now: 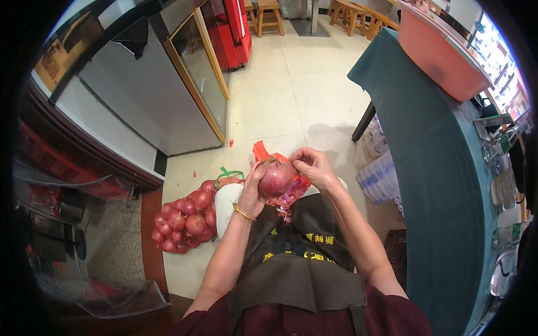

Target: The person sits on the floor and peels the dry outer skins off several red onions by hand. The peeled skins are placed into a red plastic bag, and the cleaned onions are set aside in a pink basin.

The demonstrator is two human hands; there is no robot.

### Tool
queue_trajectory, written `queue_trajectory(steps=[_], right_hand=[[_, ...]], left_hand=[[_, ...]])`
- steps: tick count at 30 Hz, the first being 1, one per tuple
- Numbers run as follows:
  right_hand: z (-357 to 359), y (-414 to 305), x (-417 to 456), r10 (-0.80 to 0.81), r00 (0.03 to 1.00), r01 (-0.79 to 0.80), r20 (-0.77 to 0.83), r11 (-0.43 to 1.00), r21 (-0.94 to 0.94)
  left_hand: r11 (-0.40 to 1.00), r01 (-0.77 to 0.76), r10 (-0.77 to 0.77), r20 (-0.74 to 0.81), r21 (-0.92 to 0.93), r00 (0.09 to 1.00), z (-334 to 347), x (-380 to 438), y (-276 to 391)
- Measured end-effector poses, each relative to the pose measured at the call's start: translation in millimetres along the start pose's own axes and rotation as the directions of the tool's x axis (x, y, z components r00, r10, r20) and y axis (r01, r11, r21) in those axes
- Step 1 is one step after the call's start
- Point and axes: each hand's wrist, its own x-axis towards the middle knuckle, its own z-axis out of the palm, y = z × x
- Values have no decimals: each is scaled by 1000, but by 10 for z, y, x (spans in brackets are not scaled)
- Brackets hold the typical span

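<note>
A red onion (276,178) rests in my left hand (253,185), its dry top turned upward. At the onion's right side is my right hand (313,168), thumb and fingers bent together close to the skin; whether a bit of peel is between them cannot be told. Below the onion, a red plastic bag (260,151) with purple peelings (290,195) lies between my knees, partly hidden by my hands. To the left on the floor lies a red mesh sack (185,222) full of red onions, with a green tie (228,174) at its neck.
A table with a dark green cloth (437,189) runs along my right and bears a pink plastic tub (445,50). Wrapped plastic bottles (378,176) stand beneath it. A grey cabinet (134,92) is at the left. Wooden stools (269,17) stand farther off on the tiled floor (269,101).
</note>
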Motion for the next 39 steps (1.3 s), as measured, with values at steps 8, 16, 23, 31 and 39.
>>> queue_trajectory(steps=[8,16,23,31,39], right_hand=[[76,-302,-57,-74,987,102,142,975,-196],[194,-369,-67,-156,987,153,28,893,-423],[281,-327,-18,-168,985,136,-32,881,-453],[300,-322,2,-257,965,199,-54,850,-487],[40,4,79,-35,999,36,23,998,-52]], left_hand=[[994,30,-31,13,104,999,-54,29,34],[849,-326,385,-62,416,921,-50,89,-142],[704,-399,550,-96,587,829,7,57,-147],[859,-347,413,-108,376,904,-92,88,-154],[966,-215,222,-35,144,974,8,41,62]])
